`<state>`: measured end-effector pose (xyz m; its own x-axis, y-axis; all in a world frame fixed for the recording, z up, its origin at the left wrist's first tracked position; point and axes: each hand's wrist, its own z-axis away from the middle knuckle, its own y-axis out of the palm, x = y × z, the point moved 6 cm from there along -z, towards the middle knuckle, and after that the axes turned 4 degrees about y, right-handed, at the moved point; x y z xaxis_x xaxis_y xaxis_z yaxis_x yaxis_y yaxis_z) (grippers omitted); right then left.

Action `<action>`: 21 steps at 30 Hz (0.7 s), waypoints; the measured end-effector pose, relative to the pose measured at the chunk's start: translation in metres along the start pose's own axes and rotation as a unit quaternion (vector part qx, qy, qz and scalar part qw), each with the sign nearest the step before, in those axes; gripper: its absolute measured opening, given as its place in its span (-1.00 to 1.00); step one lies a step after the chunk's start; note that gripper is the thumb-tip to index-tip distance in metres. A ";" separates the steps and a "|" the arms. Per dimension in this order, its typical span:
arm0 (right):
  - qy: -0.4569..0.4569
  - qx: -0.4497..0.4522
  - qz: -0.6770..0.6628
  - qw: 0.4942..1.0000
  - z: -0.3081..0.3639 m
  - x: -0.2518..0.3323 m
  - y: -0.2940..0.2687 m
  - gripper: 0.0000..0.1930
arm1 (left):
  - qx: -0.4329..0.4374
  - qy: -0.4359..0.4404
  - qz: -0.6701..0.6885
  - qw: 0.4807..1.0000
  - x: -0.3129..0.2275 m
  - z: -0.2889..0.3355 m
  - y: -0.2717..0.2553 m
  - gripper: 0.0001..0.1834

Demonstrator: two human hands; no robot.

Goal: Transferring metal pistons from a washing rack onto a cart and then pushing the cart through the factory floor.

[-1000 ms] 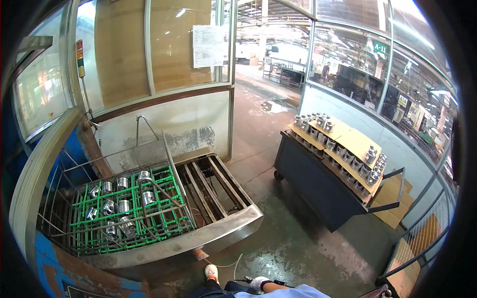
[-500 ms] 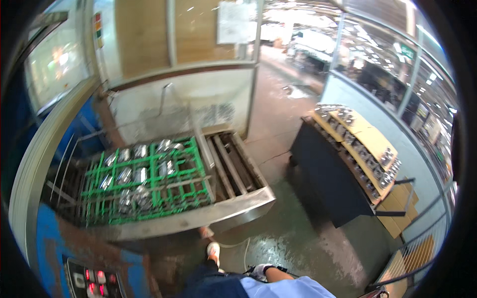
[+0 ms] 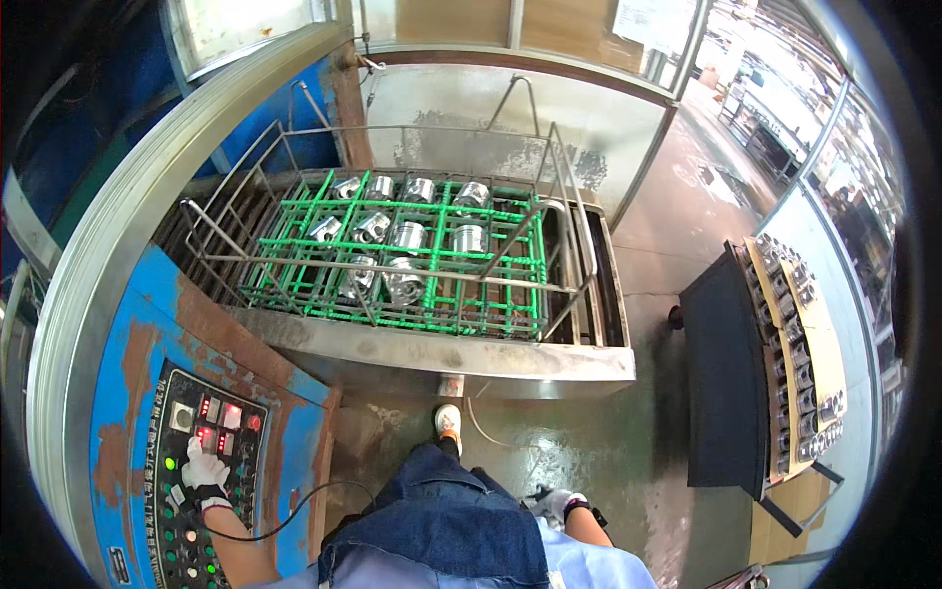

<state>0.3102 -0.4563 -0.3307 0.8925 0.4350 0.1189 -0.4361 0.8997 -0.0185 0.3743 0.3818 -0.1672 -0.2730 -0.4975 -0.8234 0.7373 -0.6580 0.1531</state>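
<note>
My left hand (image 3: 205,473), in a white glove, is at the control panel (image 3: 183,403) on the blue, rust-marked cabinet. One finger is stretched out against the panel just below the lit red displays (image 3: 204,435), and nothing is held in this hand. My right hand (image 3: 557,505), also gloved, hangs low beside my apron; its fingers are too indistinct to read, and a dark thing lies close to the wrist. Ahead, several shiny metal pistons (image 3: 408,236) sit in a wire basket (image 3: 397,263) with green-coated bars.
The basket rests over a metal conveyor trough (image 3: 442,355) with rollers at its right end. At right stands a dark-sided cart (image 3: 724,373) carrying rows of metal parts (image 3: 800,363) on boards. A thin cable (image 3: 304,499) loops near my left forearm. A curved metal frame (image 3: 108,216) rises at left.
My view has swung left, bringing the panel, basket and trough further in. My left hand has come into sight at the panel. The right hand stays low at my side.
</note>
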 end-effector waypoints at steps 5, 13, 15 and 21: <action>-0.257 -0.140 0.142 0.946 0.110 0.171 0.013 -0.44 | 0.111 -0.058 0.132 0.983 -0.013 0.006 -0.037 -0.35; -0.424 -0.248 0.059 0.869 0.191 0.402 0.058 -0.59 | -0.047 0.048 0.118 0.991 -0.005 0.002 -0.037 -0.47; -0.440 -0.387 0.273 0.763 0.157 0.440 0.063 -0.67 | -0.091 0.069 0.080 0.990 -0.010 0.005 -0.031 -0.45; -0.430 -0.414 0.359 0.718 0.097 0.480 0.033 -0.63 | -0.169 0.142 0.017 0.975 -0.039 0.043 0.011 -0.39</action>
<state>0.7127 -0.2216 -0.1776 -0.0834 0.9348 0.3453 -0.2116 0.3220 -0.9228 0.3666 0.3701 -0.1097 -0.0989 -0.3075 -0.9464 0.9171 -0.3973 0.0332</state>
